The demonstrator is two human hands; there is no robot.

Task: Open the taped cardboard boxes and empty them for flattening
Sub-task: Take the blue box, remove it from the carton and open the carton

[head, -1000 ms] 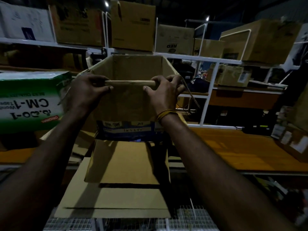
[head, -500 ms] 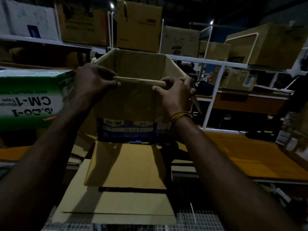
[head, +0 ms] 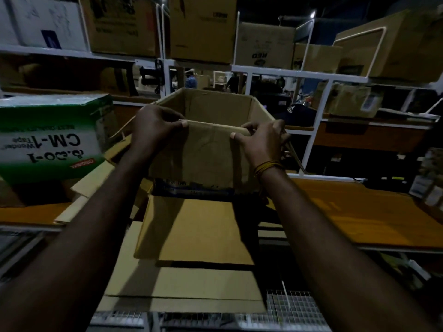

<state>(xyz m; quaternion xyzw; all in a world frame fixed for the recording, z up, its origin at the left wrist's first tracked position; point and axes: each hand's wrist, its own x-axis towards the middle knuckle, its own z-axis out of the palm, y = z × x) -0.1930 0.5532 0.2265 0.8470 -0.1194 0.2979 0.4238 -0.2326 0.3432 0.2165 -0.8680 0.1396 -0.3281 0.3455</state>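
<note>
An open brown cardboard box (head: 203, 154) is held up in front of me, its top open and its inside bare as far as I can see. My left hand (head: 153, 130) grips the near rim at the left corner, thumb on the outside. My right hand (head: 261, 142) grips the same rim at the right corner; a yellow band circles that wrist. A blue printed strip runs along the box's lower front. Below it lie flattened cardboard sheets (head: 191, 236).
A green and white box (head: 50, 140) marked CM-1 Tape stands to the left. White shelving (head: 309, 75) behind carries several cardboard boxes. An orange-brown tabletop (head: 359, 216) spreads to the right. A wire mesh surface (head: 292, 310) lies at the bottom.
The box and both hands have dropped lower in the view and sit slightly further right; the grip on the near rim is unchanged.
</note>
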